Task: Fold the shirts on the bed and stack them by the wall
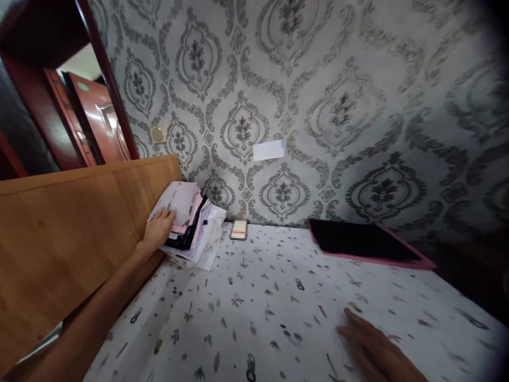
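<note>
Item: 1 stack of folded cloths [186, 212], pale, pink, lilac and dark, at the left end of a white patterned sheet [254, 307], beside a wooden board [87, 207]. Left hand [159, 227]: palm down, fingers loosely extended on the stack's near-left top edge; whether it pinched any layer could not be told.

Right hand [376, 345]: blurred, low over the sheet, partly open, holding nothing visible; contact with the sheet could not be told.

Item: 1 small cream packet [239, 230], red-orange band, right of the stack near the wall; any lettering unreadable.

Item: 1 flat black piece [361, 240] on a pink layer, right, by the wall.

Wall [342, 106]: grey damask pattern; 1 white strip [268, 150], bluish right end, print unreadable.
</note>
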Demonstrator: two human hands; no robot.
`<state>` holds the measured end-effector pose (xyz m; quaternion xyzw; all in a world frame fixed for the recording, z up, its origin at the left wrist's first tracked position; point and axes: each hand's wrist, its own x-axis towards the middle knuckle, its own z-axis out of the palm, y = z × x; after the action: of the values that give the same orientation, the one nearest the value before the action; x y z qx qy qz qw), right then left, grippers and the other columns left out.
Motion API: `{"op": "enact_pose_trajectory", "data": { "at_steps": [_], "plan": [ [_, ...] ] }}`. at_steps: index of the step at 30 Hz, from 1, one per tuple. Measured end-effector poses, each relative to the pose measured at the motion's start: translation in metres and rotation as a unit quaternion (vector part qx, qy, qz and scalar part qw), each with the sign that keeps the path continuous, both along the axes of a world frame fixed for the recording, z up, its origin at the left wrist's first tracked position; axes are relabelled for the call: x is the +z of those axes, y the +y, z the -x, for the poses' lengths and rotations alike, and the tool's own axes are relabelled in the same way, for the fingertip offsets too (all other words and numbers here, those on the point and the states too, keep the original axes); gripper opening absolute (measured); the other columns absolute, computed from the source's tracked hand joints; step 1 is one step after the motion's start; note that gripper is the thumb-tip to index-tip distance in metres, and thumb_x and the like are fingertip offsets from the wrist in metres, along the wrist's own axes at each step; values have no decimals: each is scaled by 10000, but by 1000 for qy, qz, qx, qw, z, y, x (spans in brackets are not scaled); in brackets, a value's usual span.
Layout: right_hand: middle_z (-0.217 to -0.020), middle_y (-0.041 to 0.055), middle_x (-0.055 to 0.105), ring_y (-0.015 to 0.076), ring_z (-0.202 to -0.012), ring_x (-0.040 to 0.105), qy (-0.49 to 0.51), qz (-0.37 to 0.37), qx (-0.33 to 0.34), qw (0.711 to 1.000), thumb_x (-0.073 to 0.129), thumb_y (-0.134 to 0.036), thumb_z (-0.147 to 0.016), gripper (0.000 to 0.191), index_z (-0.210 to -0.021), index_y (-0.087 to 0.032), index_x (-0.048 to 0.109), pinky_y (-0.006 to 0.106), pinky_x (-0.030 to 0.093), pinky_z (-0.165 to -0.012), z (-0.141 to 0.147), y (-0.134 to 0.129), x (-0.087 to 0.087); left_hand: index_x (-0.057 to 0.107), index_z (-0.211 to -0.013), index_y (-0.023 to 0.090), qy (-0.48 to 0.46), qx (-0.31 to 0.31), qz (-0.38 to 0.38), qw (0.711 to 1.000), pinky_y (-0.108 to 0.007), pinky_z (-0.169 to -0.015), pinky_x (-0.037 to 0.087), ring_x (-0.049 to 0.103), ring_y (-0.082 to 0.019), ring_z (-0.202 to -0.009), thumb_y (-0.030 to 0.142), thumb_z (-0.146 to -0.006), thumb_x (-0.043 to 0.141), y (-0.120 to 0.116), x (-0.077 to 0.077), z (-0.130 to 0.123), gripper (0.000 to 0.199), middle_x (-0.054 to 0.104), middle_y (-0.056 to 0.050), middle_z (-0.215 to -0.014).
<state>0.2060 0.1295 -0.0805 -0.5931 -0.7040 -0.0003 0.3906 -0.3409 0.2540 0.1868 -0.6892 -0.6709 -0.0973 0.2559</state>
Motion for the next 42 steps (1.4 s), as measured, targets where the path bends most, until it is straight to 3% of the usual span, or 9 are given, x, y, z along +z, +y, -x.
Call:
{"op": "enact_pose_trajectory", "data": {
  "at_steps": [8, 15, 18, 20, 23, 27, 30, 36, 42],
  "plan": [
    [-1350, 23, 656, 327, -1230, 623, 9, 61, 14, 998, 485, -581, -860, 400, -1100, -414, 757, 551, 551, -1021, 15, -22, 26, 708, -986, 199, -127, 26, 9, 991, -323, -785, 453, 658, -282, -972, 258, -940, 492, 19, 29, 8, 228, 728, -131, -1014],
    [-1379, 96, 636, 345, -1263, 600, 29, 141, 33, 989, 499, -549, -876, 480, -1130, -244, 769, 538, 478, -1089, 25, -35, 68, 651, -1022, 150, -210, 58, -86, 972, -289, -679, 384, 630, -244, -888, 276, -991, 381, 20, 82, 6, 299, 708, -129, -995],
    [-1358, 124, 647, 365, -1260, 596, 99, 156, 23, 982, 530, -621, -843, 517, -1082, -236, 778, 548, 444, -1112, 38, -39, 83, 624, -952, 156, -247, 4, -160, 956, -292, -699, 377, 596, -231, -860, 303, -980, 400, 7, 101, -12, 269, 669, -95, -906],
    [-1350, 133, 651, 378, -1281, 574, 173, 179, 36, 968, 576, -686, -796, 546, -1042, -242, 778, 541, 436, -1114, 55, -41, 97, 600, -869, 171, -263, -60, -174, 947, -282, -714, 379, 569, -201, -816, 303, -952, 448, -9, 99, -34, 218, 629, -47, -824],
    [-1384, 132, 626, 368, -1324, 536, 330, 260, 124, 899, 612, -744, -765, 604, -1086, -253, 755, 499, 460, -1088, 94, -44, 122, 554, -777, 184, -327, -227, -92, 913, -264, -703, 400, 533, -167, -753, 311, -929, 452, -44, 64, -83, 223, 579, -12, -764],
    [-1479, 150, 531, 347, -1261, 594, 537, 370, 206, 730, 597, -790, -767, 756, -1322, -278, 621, 491, 522, -982, 143, -48, 137, 590, -801, 182, -435, -414, 238, 763, -253, -705, 451, 565, -154, -739, 374, -917, 480, -106, -25, -153, 250, 621, -9, -778],
    [-1357, 128, 632, 321, -1201, 624, 570, 356, 198, 713, 763, -666, -699, 708, -1271, -266, 640, 458, 504, -1006, 157, -50, 127, 632, -873, 185, -412, -406, 398, 712, -256, -714, 456, 595, -159, -755, 346, -910, 497, -143, -80, -176, 214, 663, -17, -823],
    [-1103, 95, 728, 269, -991, 684, 541, 353, 197, 737, 806, -442, -711, 477, -1114, -208, 702, 411, 549, -884, 150, -55, 104, 625, -988, 212, -273, -303, 304, 861, -376, -887, 444, 589, -251, -988, 284, -924, 417, -136, -120, -136, 230, 677, -74, -1008],
    [-851, 56, 716, 226, -778, 666, 477, 340, 201, 785, 748, -505, -748, 416, -990, -167, 724, 373, 549, -734, 152, -50, 100, 620, -1050, 224, -203, -230, 292, 906, -407, -946, 429, 564, -275, -1079, 260, -894, 482, -124, -128, -109, 212, 646, -86, -1119]
  ]
}}
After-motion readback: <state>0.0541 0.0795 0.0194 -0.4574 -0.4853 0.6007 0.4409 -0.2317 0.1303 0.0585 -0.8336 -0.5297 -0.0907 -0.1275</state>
